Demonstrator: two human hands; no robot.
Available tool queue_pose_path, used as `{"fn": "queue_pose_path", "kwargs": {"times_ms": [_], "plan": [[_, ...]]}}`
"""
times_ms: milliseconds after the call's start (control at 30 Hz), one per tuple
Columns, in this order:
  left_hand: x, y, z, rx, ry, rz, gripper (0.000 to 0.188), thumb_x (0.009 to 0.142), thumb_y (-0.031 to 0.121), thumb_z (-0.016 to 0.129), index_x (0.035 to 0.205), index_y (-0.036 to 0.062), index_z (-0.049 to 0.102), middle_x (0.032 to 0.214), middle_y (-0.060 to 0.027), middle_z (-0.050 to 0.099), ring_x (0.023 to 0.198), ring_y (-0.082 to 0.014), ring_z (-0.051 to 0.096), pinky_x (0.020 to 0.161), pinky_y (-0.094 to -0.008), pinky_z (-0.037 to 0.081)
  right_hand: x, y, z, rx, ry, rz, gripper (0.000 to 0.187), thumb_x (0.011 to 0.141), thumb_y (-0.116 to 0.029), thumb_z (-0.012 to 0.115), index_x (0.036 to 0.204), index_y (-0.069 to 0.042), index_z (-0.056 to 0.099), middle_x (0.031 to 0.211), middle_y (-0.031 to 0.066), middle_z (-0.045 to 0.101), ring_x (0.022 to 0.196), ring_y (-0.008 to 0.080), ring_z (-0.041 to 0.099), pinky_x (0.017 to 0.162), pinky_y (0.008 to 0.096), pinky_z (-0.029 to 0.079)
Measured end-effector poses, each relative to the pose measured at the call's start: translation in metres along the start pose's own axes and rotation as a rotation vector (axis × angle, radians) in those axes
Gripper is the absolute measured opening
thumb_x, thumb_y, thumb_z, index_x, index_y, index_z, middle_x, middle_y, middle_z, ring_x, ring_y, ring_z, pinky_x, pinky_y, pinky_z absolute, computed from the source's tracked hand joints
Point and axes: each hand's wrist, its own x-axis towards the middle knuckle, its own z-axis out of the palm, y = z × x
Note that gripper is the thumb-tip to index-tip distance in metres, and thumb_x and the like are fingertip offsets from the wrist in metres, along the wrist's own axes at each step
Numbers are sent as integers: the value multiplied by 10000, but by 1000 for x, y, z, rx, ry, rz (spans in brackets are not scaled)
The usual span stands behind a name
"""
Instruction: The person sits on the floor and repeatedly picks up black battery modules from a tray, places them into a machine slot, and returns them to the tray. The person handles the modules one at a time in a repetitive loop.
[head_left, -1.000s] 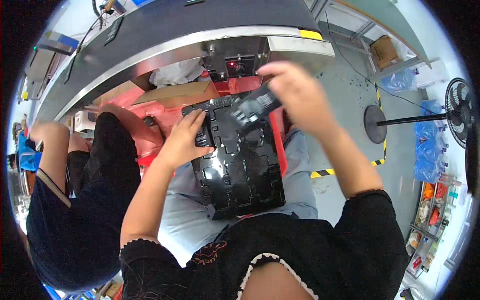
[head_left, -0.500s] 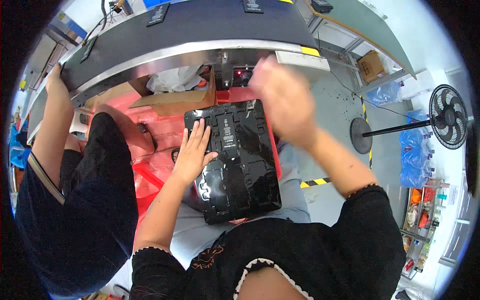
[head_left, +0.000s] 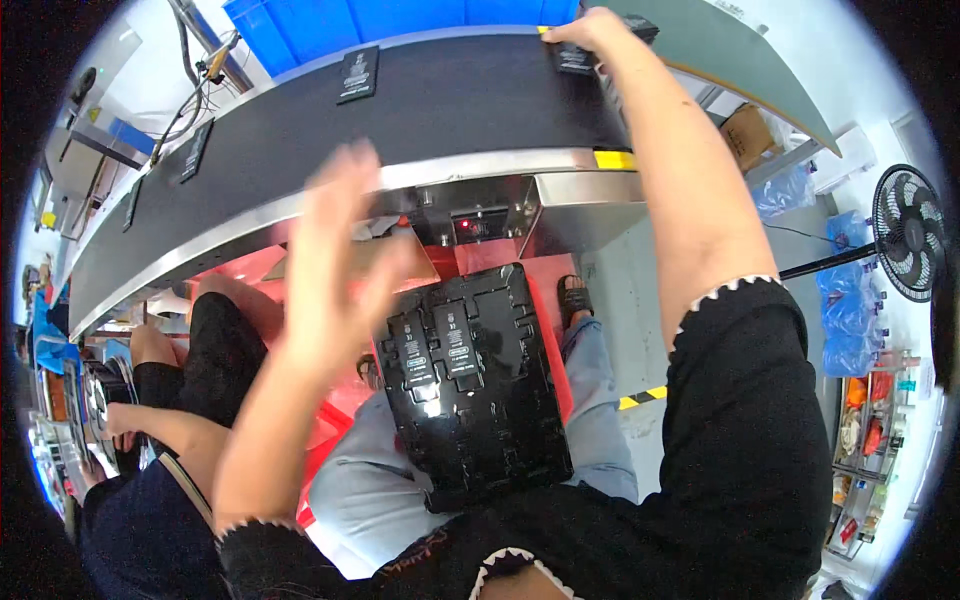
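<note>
A black plastic tray with moulded slots rests across my lap. Two flat black batteries with white print lie side by side in its far left slots, the left battery and the right battery. My left hand, blurred, is raised in front of the conveyor's near rail, thumb and fingers apart, with nothing seen in it. Stretched to the conveyor's right end, my right hand has its fingers closed on another flat black battery. Part of its grip is hidden.
More batteries lie spaced along the dark conveyor belt. Behind it stands a blue bin. A metal box juts below the rail. A co-worker's hand is at left; a black fan stands at right.
My left hand has lifted off the tray, uncovering the left battery. My right hand has reached up and taken hold of a battery at the belt's right end. Belt batteries appear farther right.
</note>
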Motion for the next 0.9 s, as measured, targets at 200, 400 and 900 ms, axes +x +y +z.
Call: {"fn": "queue_pose_path", "kwargs": {"times_ms": [200,400,900], "plan": [[152,-137,5,253,-334,-225,1071,711,370,809,1544,138,177,1568,-300,84,1474,-403,-57,1177,-489,142,-59,15,-37,980,-30,-185,171,876,-148,666,753,-38,621,648,76,603,563,181,598,496,310,482],[186,-107,22,-2,-617,-338,966,711,418,825,1493,108,349,1456,-194,439,1356,-294,387,1135,-370,259,-252,38,-49,896,-477,-281,247,851,-156,710,1058,-28,666,766,28,664,623,103,614,576,248,495],[-28,43,-5,78,-295,-14,934,602,330,850,1388,22,451,1343,-203,509,1268,-376,460,1128,-540,259,-355,101,142,-12,-197,-864,432,845,-313,670,1243,-149,626,1420,99,473,1313,349,412,1051,493,359]]}}
